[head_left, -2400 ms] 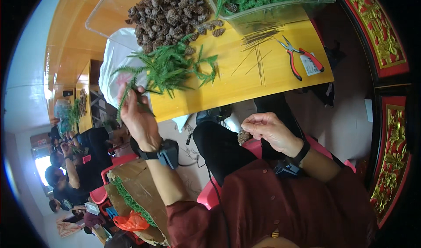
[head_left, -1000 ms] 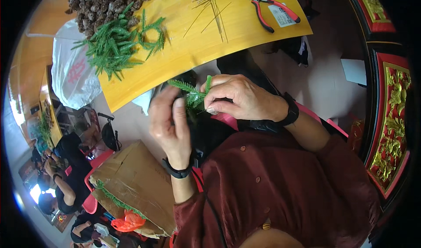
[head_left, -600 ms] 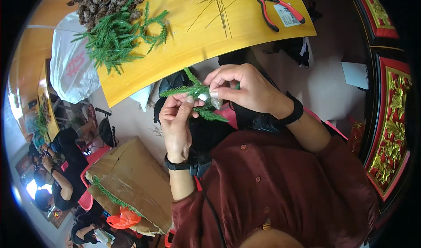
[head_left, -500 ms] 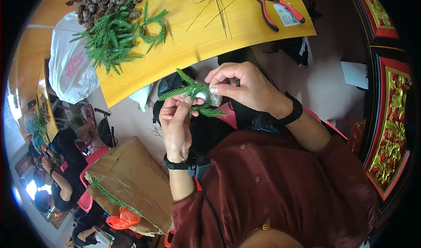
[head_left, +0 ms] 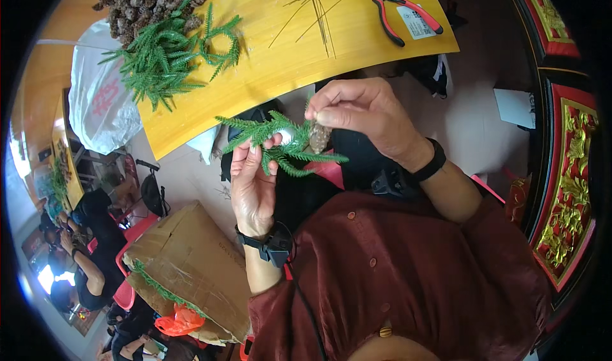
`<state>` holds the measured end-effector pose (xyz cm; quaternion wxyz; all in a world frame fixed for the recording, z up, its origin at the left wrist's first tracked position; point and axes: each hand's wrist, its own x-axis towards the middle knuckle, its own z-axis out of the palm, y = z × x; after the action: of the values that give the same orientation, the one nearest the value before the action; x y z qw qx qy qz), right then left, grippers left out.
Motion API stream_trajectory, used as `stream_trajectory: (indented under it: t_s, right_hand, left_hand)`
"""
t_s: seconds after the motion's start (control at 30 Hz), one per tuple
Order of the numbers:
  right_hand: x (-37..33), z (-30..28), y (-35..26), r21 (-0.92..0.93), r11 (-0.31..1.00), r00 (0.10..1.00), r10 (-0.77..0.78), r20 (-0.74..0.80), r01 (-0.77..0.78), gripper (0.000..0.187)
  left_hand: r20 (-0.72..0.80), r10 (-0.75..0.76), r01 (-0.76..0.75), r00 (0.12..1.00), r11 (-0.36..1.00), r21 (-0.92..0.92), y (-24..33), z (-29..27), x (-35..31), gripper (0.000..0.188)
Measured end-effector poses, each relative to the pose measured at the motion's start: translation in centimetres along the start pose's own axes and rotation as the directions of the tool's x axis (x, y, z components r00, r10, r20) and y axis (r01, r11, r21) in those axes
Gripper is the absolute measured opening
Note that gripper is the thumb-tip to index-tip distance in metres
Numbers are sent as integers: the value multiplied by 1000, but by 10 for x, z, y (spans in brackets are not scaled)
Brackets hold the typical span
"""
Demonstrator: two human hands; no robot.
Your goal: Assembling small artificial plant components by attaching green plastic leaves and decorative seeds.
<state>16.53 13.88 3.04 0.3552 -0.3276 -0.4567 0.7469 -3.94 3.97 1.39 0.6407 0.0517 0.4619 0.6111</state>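
Green artificial pine sprigs (head_left: 280, 138), spreading into several branches, lie in the fingers of my left hand (head_left: 252, 192), which is closed on them above my lap. Among the branches shows a white patch (head_left: 287, 134) that I cannot identify. Just to the right, a brown pine cone (head_left: 320, 138) hangs below the fingertips of my right hand (head_left: 366, 115). Thumb and forefinger pinch at its top end, and any wire there is too fine to make out.
On the yellow table (head_left: 268, 74) are a pile of pine cones (head_left: 143, 7), more green sprigs (head_left: 159, 61), thin wires (head_left: 319, 23) and red-handled pliers (head_left: 386, 16). A white plastic bag (head_left: 95, 99) hangs at the left. A cardboard box (head_left: 191, 259) stands beside me; other people (head_left: 95, 252) sit beyond.
My right hand has risen slightly with the pine cone, which shows more fully beneath the fingers. The sprigs have shifted a little left and their branches show more widely spread.
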Motion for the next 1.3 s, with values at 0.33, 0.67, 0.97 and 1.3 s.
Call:
stream_trajectory:
  t_s: [0.33,0.67,0.97,1.3]
  right_hand:
    - [-7,-5,17,-554,790,958,-284,48,262,7]
    - [-6,-13,19,-620,713,944,-271,188,328,11]
    - [-9,-1,34,-664,676,947,-243,211,321,13]
    - [-7,20,27,-661,595,826,-560,67,457,12]
  left_hand:
    - [54,54,-55,997,998,9,-21,18,-5,16]
    - [174,552,-560,816,677,477,-27,47,-9,41]
    - [130,261,-254,957,532,808,-24,16,-10,21]
    - [-13,306,-232,952,747,623,-29,11,-6,11]
